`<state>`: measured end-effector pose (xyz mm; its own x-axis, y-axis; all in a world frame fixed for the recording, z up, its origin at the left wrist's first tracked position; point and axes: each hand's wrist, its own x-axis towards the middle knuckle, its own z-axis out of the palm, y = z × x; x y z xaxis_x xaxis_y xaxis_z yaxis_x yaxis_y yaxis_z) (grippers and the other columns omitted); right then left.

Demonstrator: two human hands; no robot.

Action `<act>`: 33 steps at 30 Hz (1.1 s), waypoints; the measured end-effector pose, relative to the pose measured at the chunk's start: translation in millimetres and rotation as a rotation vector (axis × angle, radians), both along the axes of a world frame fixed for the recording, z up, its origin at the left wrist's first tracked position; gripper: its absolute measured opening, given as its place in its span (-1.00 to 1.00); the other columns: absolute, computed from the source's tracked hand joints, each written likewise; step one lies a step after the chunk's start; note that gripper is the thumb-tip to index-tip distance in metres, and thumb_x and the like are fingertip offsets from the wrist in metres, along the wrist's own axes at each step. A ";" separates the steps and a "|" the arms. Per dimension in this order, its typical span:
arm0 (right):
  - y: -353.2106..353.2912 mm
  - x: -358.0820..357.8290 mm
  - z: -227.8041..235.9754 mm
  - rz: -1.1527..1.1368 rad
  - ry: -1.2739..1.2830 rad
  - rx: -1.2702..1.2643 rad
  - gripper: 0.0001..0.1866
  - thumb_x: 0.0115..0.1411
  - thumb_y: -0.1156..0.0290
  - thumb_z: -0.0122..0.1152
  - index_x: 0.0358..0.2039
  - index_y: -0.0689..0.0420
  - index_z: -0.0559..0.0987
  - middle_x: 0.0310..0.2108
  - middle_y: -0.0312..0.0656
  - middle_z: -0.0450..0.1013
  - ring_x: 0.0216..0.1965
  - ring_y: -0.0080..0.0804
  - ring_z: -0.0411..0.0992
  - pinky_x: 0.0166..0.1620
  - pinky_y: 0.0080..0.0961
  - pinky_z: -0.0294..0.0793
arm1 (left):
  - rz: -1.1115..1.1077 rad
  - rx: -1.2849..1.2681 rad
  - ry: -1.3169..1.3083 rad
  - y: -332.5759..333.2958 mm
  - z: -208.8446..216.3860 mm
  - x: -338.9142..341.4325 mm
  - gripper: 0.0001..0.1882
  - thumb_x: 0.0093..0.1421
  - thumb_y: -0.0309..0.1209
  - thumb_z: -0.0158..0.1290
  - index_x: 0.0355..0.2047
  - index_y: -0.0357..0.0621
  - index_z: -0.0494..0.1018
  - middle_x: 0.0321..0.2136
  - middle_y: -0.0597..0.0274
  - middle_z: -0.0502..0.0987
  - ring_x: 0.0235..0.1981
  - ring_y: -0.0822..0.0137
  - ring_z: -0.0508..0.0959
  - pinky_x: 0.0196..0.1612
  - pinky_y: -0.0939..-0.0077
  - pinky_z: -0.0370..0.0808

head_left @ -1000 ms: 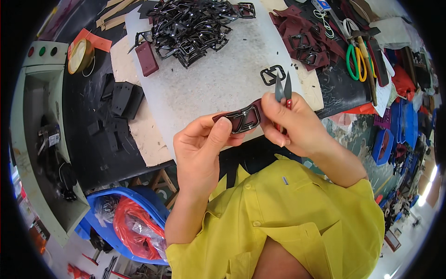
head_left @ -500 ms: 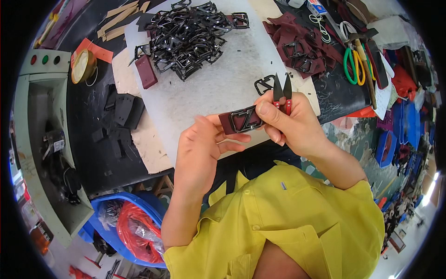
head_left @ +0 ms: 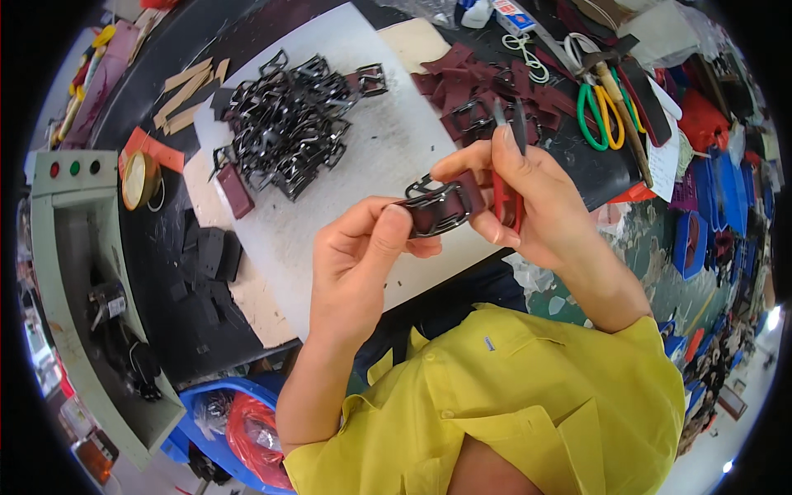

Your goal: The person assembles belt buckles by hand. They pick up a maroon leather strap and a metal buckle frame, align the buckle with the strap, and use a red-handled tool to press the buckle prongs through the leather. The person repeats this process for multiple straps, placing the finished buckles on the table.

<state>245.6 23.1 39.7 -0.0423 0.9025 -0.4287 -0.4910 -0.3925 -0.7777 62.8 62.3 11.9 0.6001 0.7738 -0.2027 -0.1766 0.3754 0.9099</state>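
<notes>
My left hand [head_left: 351, 268] pinches the left end of a black metal buckle [head_left: 441, 219] fitted with a burgundy leather strap piece [head_left: 472, 191]. At the strap's right end, the fingers of my right hand [head_left: 549, 202] are closed near or on the leather. Thread snips [head_left: 518, 202] with red handles also sit in my right hand, their dark blades pointing up past the thumb. Just behind the held buckle, part of another black frame shows; whether it is separate is unclear. A big heap of black buckles [head_left: 285, 124] lies beyond, on a white sheet [head_left: 400, 124].
Burgundy leather pieces [head_left: 450, 70] are heaped at the back right, near green- and yellow-handled scissors [head_left: 590, 120]. Black pieces [head_left: 219, 252] and a round tin [head_left: 142, 177] lie left. A blue tub [head_left: 202, 412] with red plastic stands below the table's left edge.
My left hand has closed on the buckle's left end, its fingers loose before. My right hand has shifted to the strap's right end, the snips turning in it. The whole view has shifted.
</notes>
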 end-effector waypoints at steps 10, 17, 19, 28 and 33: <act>-5.6 8.9 -30.0 -0.107 0.185 0.015 -0.81 0.17 0.34 0.16 -0.37 0.22 0.51 -0.68 -0.42 0.28 -0.74 -0.75 0.10 -0.69 -0.74 -0.03 | 0.057 -0.440 -0.239 1.8 3.0 6.0 -0.42 0.30 -0.02 -0.26 -0.14 -0.41 0.38 -0.30 0.01 0.52 -0.34 0.23 0.56 -0.20 0.42 0.47; -12.5 7.6 -39.3 0.012 0.386 0.060 -0.83 0.19 0.36 0.13 -0.34 0.21 0.48 -0.69 -0.43 0.23 -0.75 -0.75 0.08 -0.69 -0.75 -0.03 | -0.022 -0.439 -0.300 -1.3 -11.6 3.1 -0.78 0.15 -0.49 0.07 -0.20 -0.33 0.42 -0.36 0.11 0.53 -0.40 0.38 0.54 -0.30 0.54 0.46; -15.3 8.6 -36.4 0.037 0.470 0.113 -0.85 0.20 0.38 0.11 -0.33 0.21 0.48 -0.69 -0.44 0.22 -0.74 -0.75 0.09 -0.69 -0.75 -0.04 | -0.046 -0.400 -0.323 -1.7 -13.5 4.9 -0.79 0.15 -0.50 0.06 -0.21 -0.32 0.42 -0.37 0.14 0.53 -0.41 0.41 0.53 -0.29 0.55 0.46; 2.6 22.1 -31.9 -0.215 -0.808 0.484 -0.87 0.13 0.44 0.15 -0.49 0.23 0.49 -0.57 -0.39 0.40 -0.55 -0.76 0.24 -0.48 -0.75 0.22 | 0.145 0.307 0.209 9.2 -8.1 36.4 -0.86 0.13 -0.52 0.07 -0.31 -0.33 0.46 -0.43 0.22 0.52 -0.45 0.41 0.52 -0.34 0.57 0.43; 37.6 74.9 -41.1 -0.166 -0.859 0.173 -0.80 0.08 0.35 0.22 -0.44 0.26 0.55 -0.63 -0.38 0.35 -0.54 -0.70 0.31 -0.47 -0.70 0.28 | 0.341 1.271 0.783 100.4 -13.9 53.8 -0.74 0.02 -0.32 0.15 -0.32 -0.24 0.53 -0.47 0.09 0.51 -0.38 0.16 0.46 -0.26 0.34 0.36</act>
